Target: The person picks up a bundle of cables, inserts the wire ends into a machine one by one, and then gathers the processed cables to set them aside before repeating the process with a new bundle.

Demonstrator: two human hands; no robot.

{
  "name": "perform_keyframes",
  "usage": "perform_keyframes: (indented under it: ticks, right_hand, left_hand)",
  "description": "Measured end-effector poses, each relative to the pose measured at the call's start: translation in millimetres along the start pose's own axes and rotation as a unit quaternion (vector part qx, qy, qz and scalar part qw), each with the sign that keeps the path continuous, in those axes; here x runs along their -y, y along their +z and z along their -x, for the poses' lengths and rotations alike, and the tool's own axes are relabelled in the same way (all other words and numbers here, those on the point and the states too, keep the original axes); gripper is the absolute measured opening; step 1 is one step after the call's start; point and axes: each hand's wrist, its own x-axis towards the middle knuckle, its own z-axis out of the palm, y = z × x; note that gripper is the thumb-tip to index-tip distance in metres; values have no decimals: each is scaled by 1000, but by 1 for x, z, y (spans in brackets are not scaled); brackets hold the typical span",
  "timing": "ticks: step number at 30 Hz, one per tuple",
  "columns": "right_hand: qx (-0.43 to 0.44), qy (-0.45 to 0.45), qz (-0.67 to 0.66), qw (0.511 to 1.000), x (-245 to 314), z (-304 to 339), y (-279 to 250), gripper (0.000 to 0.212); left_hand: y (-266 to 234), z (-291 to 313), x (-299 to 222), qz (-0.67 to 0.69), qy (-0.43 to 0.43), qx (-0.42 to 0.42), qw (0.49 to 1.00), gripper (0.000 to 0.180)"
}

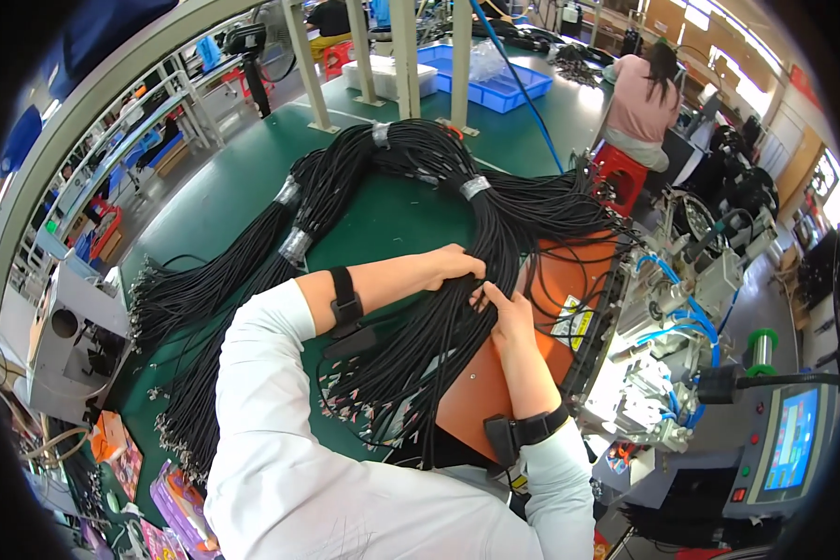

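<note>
The black cable bundle (439,280) drapes over the green table (215,196), beside the orange plate (569,280). The left hand (453,264) and right hand (502,308) pinch strands. The cables look limp and tangle-prone, best taken near the taped bands.

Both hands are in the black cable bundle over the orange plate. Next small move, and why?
Probably pull one cable free of the fan with the right hand while the left hand pins the rest. Both hands pinch into the black cable bundle where its loose ends spread over the orange plate, and the strands there lie crossed and tangled, so one needs separating before it can go anywhere.
</note>
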Motion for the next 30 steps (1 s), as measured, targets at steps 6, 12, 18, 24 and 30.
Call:
perform_keyframes:
  ticks: [6, 12, 18, 24, 30]
  right_hand:
    - [-34, -75, 135, 987, -4, 11, -2, 17]
    - [44, 36, -64, 996, 23, 21, 13, 18]
    - [-3, 53, -67, 996, 60, 81, 13, 21]
    - [137, 113, -143, 974, 87, 175, -39, 27]
    - [89, 154, -89, 980, 61, 223, -67, 33]
  left_hand:
    - [7, -15, 23, 48, 66, 33, 996, 24]
    - [-10, -4, -10, -110, 108, -12, 988, 14]
    - [-39, 7, -55, -325, 141, -58, 933, 18]
    - [-23, 11, -21, -569, 474, -176, 649, 50]
    - [112, 64, 28, -527, 740, 104, 404, 48]
